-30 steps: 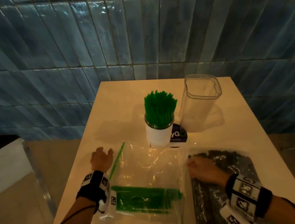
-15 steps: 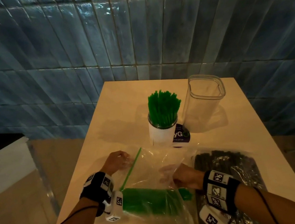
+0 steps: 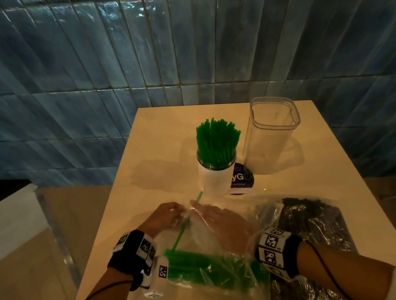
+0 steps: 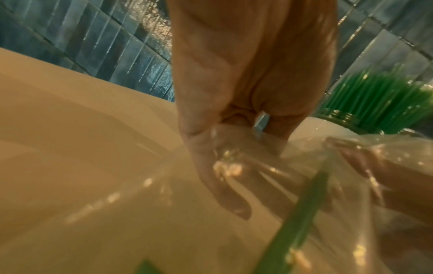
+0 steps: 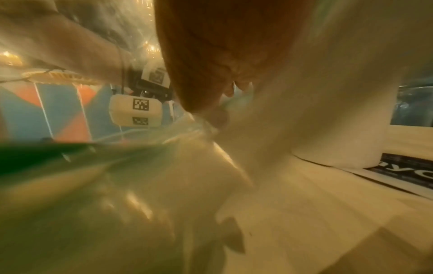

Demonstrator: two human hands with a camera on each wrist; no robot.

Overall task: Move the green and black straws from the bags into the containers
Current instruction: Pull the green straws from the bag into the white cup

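Note:
A clear zip bag [image 3: 210, 249] holding green straws [image 3: 202, 268] lies at the table's near edge. My left hand [image 3: 171, 215] pinches the bag's mouth beside its green zip strip [image 3: 183, 227]; the left wrist view shows its curled fingers [image 4: 234, 129] on the plastic. My right hand [image 3: 212, 218] shows hazily through the film, fingertips at the same mouth, apparently pinching the other lip; the right wrist view is blurred. A bag of black straws [image 3: 316, 230] lies to the right. Behind stand a white jar [image 3: 215, 181] packed with green straws [image 3: 218, 143] and a clear square container [image 3: 274, 133].
A dark purple label [image 3: 241, 182] lies at the jar's base. The cream table [image 3: 166, 133] butts against a blue tiled wall [image 3: 136, 59]. A floor drop runs along the table's left edge, and a white ledge [image 3: 9, 219] sits lower left.
My right hand left the black-straw bag and moved left onto the green-straw bag's mouth. My left hand moved from the table onto the bag's edge and lifted it.

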